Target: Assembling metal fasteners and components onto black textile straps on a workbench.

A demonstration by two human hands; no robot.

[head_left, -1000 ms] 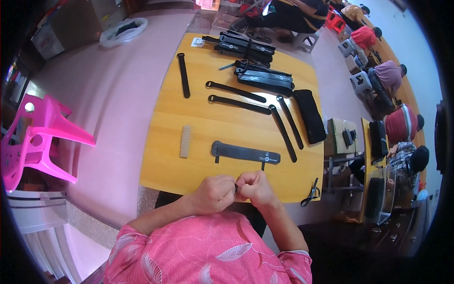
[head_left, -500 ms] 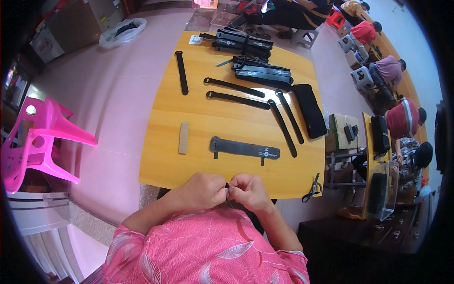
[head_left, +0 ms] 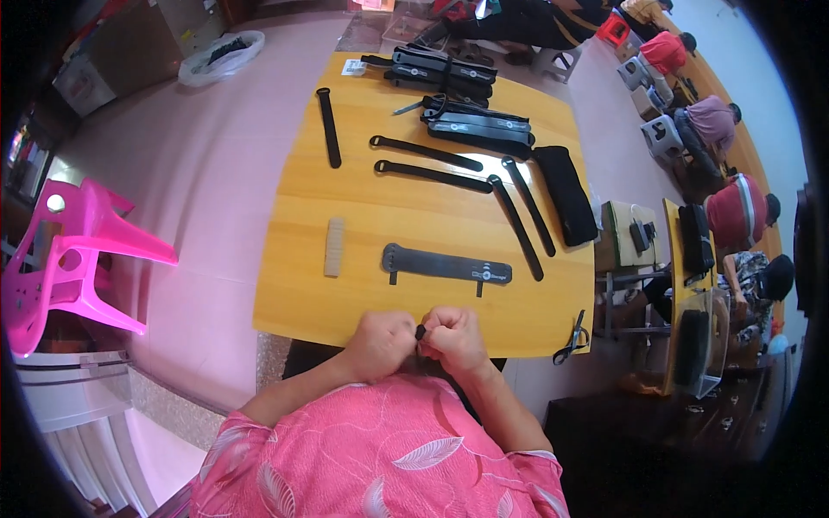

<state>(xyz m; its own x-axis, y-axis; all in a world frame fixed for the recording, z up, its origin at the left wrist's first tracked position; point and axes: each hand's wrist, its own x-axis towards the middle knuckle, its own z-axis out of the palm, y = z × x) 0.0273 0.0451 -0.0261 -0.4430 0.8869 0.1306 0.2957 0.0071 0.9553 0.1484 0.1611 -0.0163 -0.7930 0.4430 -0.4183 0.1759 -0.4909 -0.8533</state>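
My left hand [head_left: 385,344] and my right hand [head_left: 456,340] meet just past the near edge of the yellow table, both closed. Pinched between their fingers is a small black strap piece [head_left: 420,331], mostly hidden by the fingers. Straight ahead of them lies a wide dark grey strap [head_left: 440,263] with white print, two short black tabs sticking out from its near side. Left of that rests a narrow beige ribbed strip [head_left: 333,246]. Scissors with black handles [head_left: 570,341] lie at the table's near right corner.
Several narrow black straps with end loops [head_left: 432,175] are spread over the table [head_left: 294,293]. Bundled straps [head_left: 445,73] and a thick black roll [head_left: 566,195] sit farther back. A pink stool [head_left: 82,250] stands left; people work at tables on the right.
Both hands have moved slightly forward, away from my body, still together. More of the black piece shows between the fingers. Things on the table lie as before.
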